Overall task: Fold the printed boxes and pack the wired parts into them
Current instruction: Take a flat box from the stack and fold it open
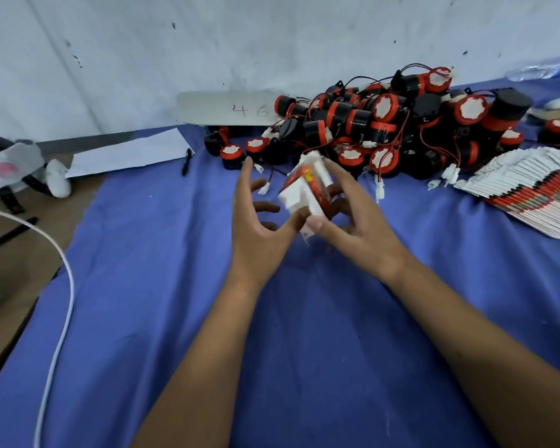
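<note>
A small red and white printed box [306,189], partly folded with its white flaps open, is held above the blue cloth. My right hand [353,218] grips it from the right, thumb on its near end and fingers behind it. My left hand [259,208] is beside the box with spread, relaxed fingers; its thumb touches the box's lower edge. Behind them lies a pile of black and red wired parts [385,124] with white connectors. A fanned stack of flat printed boxes [530,195] lies at the right.
A blue cloth [207,318] covers the table. A black pen [187,161] and white paper [130,153] lie at the back left. A card marked 46 [230,108] leans on the wall. A white cable [59,302] runs down the left. A plastic bottle [543,67] lies far right.
</note>
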A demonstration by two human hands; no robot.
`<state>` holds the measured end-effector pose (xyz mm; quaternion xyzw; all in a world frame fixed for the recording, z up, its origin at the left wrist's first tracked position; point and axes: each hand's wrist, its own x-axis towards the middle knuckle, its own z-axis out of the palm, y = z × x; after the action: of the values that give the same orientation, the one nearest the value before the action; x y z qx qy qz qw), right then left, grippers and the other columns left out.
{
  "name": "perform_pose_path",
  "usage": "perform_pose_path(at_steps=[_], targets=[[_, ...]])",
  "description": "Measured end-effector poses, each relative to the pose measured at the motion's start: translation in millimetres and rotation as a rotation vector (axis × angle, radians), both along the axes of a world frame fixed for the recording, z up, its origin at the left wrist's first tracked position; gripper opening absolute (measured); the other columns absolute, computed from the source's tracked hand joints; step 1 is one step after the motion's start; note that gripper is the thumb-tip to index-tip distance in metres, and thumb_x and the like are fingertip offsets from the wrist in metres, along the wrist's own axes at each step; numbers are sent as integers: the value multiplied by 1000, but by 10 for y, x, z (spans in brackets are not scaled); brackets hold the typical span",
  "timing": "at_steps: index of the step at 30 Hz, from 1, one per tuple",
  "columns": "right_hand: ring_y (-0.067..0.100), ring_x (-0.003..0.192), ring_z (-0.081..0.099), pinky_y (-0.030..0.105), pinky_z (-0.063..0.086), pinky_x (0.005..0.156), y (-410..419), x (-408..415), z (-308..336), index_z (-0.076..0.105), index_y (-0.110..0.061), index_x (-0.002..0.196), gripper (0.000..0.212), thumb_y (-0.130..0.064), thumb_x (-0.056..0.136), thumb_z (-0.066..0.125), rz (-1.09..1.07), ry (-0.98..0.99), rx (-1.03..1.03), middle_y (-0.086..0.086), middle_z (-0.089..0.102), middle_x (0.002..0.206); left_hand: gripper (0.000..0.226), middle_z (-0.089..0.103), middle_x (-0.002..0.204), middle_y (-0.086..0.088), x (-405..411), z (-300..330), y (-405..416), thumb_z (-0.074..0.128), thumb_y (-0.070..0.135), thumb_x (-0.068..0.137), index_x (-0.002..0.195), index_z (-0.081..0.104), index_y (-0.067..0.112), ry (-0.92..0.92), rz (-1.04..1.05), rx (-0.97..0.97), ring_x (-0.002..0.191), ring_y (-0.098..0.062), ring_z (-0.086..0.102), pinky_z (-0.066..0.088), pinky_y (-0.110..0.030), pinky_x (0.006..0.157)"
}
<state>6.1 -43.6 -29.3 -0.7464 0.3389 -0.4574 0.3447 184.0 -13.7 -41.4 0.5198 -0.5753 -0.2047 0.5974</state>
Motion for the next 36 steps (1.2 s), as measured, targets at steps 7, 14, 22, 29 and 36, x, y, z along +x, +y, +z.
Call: perform_pose_path(at_steps=[7,14,22,29,36], targets=[[31,92,74,46,64,66,66,32,17,15,-49,158,67,-37,103,49,196,-181,94,10,61,114,80,61,140,15,-136,-6,-4,66,56,88,157,29,42,241,-205,186,120,-2,65,56,-24,91],[17,108,65,22,60,66,22,63,-30,33,-47,152,65,-22,94,47,190,34,-53,-14,61,127,60,65,135,8,-112,-29,-48,68,44,92,147,48,32,257,-40,107,120,-13,66,57,-47,100],[10,133,48,30,43,107,21,130,-68,39,-23,146,75,-21,81,76,49,166,-256,-14,48,144,47,69,114,21,-108,38,-9,73,29,80,126,61,35,125,57,60,106,-3,67,55,-17,75],[15,108,56,38,54,67,77,169,9,45,-20,131,48,-1,88,53,-172,117,-430,-3,41,144,49,70,116,14,-152,91,13,78,49,88,129,55,34,160,76,77,102,-5,69,59,-25,77],[17,99,54,43,54,66,85,187,5,72,-9,103,37,-3,91,38,-188,350,-515,10,42,144,47,69,116,11,-165,109,9,75,47,92,130,55,28,173,162,61,101,-2,67,64,-38,77]])
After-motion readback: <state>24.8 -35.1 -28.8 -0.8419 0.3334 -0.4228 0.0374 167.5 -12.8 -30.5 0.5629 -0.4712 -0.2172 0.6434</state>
